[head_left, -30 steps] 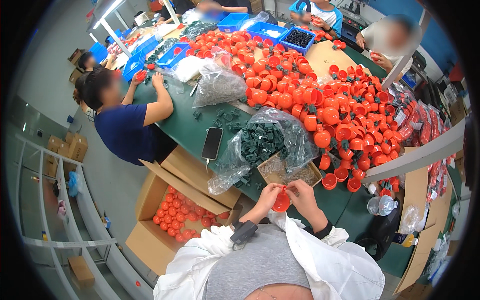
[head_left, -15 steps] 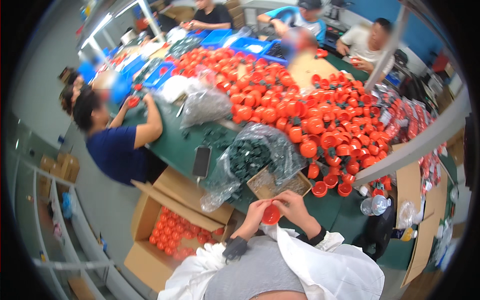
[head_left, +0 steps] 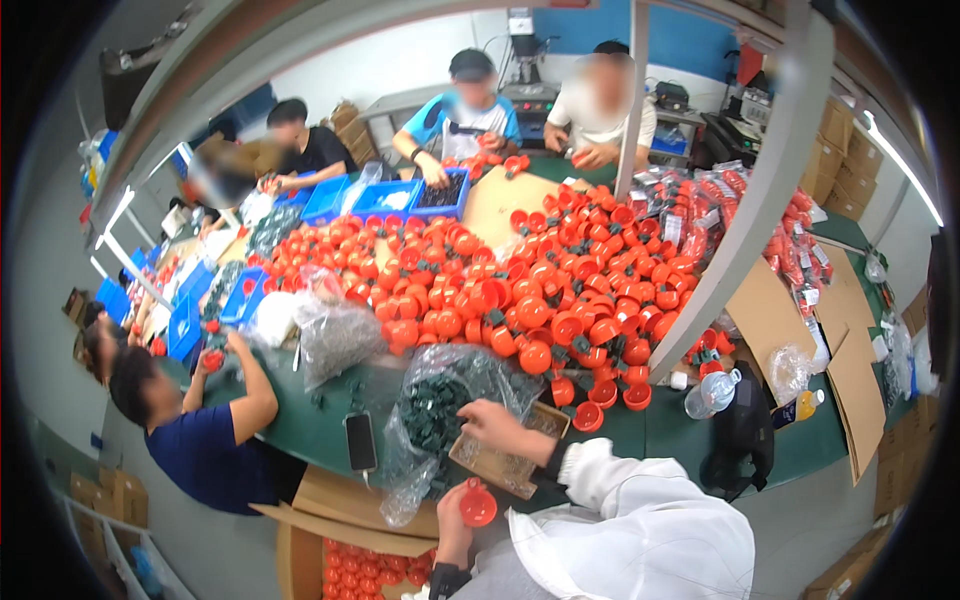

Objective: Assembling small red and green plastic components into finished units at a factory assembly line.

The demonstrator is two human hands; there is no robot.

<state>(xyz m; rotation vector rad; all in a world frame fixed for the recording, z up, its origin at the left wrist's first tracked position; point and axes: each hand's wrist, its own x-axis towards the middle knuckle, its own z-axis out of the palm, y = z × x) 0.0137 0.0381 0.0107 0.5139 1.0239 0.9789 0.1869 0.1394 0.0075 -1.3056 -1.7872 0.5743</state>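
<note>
A red plastic cup [head_left: 478, 507], shaped like a small bowl with a tab on its rim, is held by my left hand [head_left: 454, 522] near the table's front edge. Its hollow side faces up towards me. My right hand [head_left: 497, 430] reaches over a shallow cardboard tray [head_left: 490, 482] of small clear pieces. Its fingers stretch towards the dark green plastic parts [head_left: 425, 415] in an open clear bag [head_left: 398, 490], with thumb and forefinger apart. Whether the fingertips touch a part is too small to tell.
A large heap of red cups [head_left: 440, 280] covers the table's middle. A phone [head_left: 360, 442] lies left of the bag. An open carton [head_left: 300, 550] with red cups stands below. A water bottle [head_left: 708, 396] and a white post [head_left: 735, 250] are to the right. Several co-workers sit around.
My hands have parted. The left keeps the red cup and has moved down and left; the right has let go and moved up to the green parts. My view has turned too.
</note>
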